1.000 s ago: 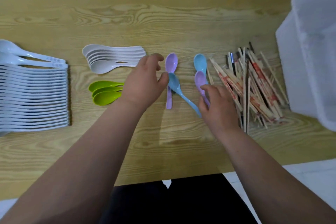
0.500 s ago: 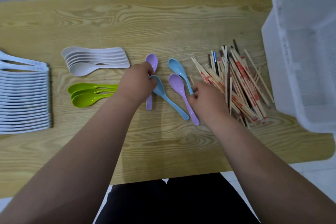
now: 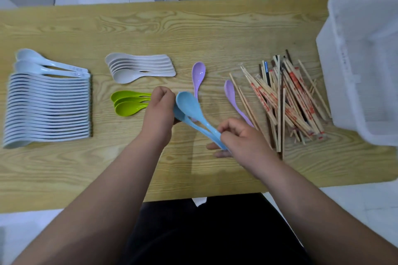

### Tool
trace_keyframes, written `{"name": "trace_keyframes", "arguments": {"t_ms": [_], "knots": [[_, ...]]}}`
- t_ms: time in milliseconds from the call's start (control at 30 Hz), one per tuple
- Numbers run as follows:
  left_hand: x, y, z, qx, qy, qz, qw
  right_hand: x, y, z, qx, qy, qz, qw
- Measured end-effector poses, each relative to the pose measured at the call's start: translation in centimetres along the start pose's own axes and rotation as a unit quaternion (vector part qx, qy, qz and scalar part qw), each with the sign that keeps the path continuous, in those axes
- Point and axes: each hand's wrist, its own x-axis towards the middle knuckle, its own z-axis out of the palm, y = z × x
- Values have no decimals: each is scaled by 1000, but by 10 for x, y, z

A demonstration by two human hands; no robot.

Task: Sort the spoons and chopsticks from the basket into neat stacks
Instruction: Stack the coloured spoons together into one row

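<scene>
Step in hand, as judged: nesting the two light-blue plastic spoons (image 3: pixel 189 104) into one pair. The right hand (image 3: pixel 243 137) pinches both handle ends between thumb and curled fingers. The left hand (image 3: pixel 160 112), fingers curled, grips the bowl end of the lower spoon. The pair appears lifted off the wooden table (image 3: pixel 215 34), between the green plastic spoon stack (image 3: pixel 127 103) and two loose lilac plastic spoons (image 3: pixel 199 72). The next move calls for seating the bowls flush, then setting the pair down. The wooden chopsticks (image 3: pixel 290 101) lie unsorted beside the white plastic basket (image 3: pixel 366 71).
</scene>
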Motion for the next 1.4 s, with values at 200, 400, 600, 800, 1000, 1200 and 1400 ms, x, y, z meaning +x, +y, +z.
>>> {"name": "trace_keyframes", "arguments": {"t_ms": [200, 400, 600, 800, 1000, 1200, 1400], "knots": [[-19, 19, -15, -208, 31, -131, 969, -16, -10, 36, -5, -46, -6, 999], [-29, 29, -28, -247, 11, -123, 961, -25, -9, 63, -74, -48, -105, 991], [-26, 19, -41, -196, -51, -55, 978, -10, -6, 72, -77, -48, -91, 992], [-10, 4, -55, -210, -29, -97, 972, 55, 29, 7, -350, 192, -119, 909], [-8, -7, -55, -193, -37, -133, 971, 89, 37, -17, -477, 142, -87, 863], [-1, -10, -56, -191, -19, -153, 969, 95, 18, -6, -375, 168, -91, 907], [2, -15, -59, -196, -5, -167, 966, 122, -13, 25, -298, 193, -138, 925]]}}
